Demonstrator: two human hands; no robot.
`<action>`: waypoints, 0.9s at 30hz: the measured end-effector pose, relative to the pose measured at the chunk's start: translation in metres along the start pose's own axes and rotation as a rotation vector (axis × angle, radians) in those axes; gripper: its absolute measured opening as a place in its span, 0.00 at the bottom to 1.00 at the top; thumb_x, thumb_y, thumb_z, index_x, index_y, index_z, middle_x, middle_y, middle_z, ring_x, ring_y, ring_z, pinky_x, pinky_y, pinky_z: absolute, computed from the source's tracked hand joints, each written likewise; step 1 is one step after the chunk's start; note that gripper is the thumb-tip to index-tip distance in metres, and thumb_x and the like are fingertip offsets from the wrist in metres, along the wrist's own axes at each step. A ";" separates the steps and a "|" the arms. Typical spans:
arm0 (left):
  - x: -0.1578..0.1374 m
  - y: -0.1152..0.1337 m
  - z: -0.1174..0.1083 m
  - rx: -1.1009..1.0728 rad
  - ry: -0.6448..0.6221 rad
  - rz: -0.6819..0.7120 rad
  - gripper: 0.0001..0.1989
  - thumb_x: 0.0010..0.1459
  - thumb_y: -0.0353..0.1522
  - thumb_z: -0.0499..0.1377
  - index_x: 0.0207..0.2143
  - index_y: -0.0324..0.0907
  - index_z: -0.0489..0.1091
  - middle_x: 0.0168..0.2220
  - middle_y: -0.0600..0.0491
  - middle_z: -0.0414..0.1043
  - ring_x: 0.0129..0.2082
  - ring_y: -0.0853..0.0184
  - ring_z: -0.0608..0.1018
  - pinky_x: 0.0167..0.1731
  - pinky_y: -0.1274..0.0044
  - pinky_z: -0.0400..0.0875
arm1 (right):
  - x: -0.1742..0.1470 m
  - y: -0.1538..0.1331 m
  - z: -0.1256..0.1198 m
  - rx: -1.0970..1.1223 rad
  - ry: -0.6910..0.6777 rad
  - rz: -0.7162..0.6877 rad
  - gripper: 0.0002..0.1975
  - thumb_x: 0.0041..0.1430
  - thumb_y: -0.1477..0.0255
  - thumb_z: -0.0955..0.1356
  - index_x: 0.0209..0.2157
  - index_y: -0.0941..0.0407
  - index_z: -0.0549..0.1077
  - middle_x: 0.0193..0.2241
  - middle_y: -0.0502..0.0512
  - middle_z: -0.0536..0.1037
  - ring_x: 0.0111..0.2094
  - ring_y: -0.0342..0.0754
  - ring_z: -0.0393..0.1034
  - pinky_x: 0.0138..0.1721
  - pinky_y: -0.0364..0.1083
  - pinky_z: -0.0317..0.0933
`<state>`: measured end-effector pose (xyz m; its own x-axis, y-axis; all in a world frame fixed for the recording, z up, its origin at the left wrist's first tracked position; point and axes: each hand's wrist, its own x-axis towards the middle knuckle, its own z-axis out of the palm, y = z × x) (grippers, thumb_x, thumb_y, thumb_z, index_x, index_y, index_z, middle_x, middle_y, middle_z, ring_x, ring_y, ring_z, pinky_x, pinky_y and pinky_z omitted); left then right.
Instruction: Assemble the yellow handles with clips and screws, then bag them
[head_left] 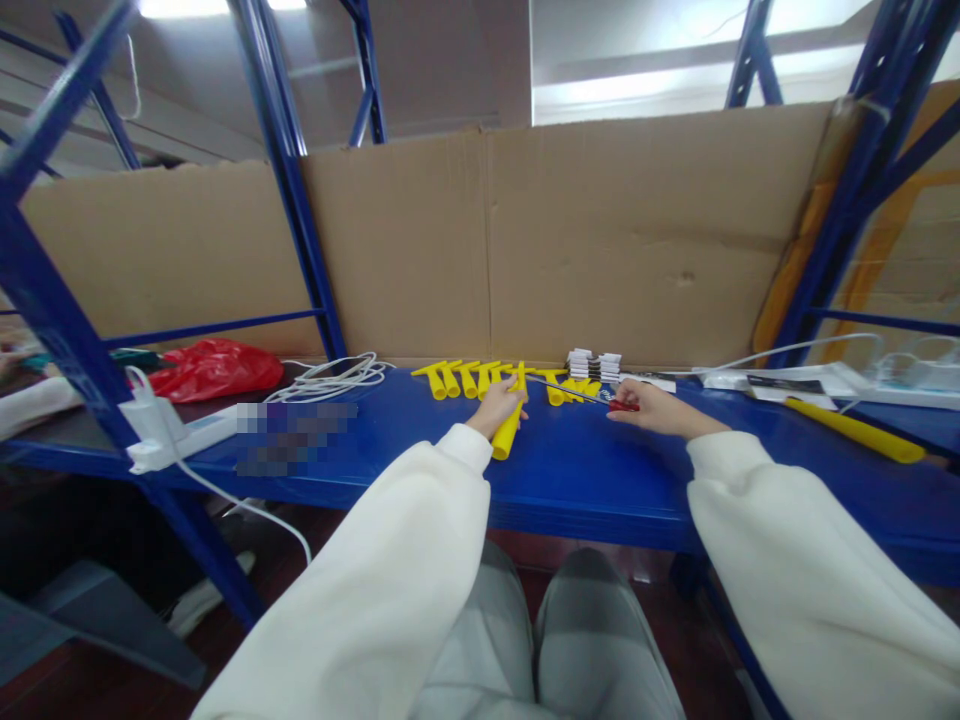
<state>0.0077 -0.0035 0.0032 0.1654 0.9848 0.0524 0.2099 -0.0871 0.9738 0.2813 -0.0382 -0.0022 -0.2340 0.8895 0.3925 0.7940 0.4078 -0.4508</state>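
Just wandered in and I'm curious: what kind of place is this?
Probably a small workshop or warehouse bench: blue metal racking backed with cardboard, rows of yellow plastic parts on the blue shelf, and a red-handled screwdriver in the right hand.

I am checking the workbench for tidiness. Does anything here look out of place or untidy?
Mostly orderly. The white cable lies in a loose tangle by the red plastic bag, crumpled on the blue shelf. One long yellow tube lies askew, apart from the row of yellow parts.

Blue shelf (600, 480): yellow tubes (469, 378) at 12 o'clock, white cable (330, 378) and red bag (214, 368) at 10, power strip (795, 385) at 2.
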 end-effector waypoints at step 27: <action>0.000 0.000 -0.001 -0.002 0.005 0.019 0.31 0.64 0.30 0.57 0.68 0.43 0.57 0.40 0.46 0.74 0.17 0.77 0.72 0.14 0.84 0.65 | 0.000 0.007 -0.002 -0.002 0.000 0.041 0.21 0.48 0.50 0.70 0.28 0.52 0.64 0.21 0.51 0.72 0.23 0.48 0.66 0.24 0.46 0.59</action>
<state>0.0073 -0.0032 0.0034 0.1649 0.9837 0.0717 0.2049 -0.1053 0.9731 0.2873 -0.0356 -0.0038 -0.2013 0.9054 0.3738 0.8037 0.3708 -0.4653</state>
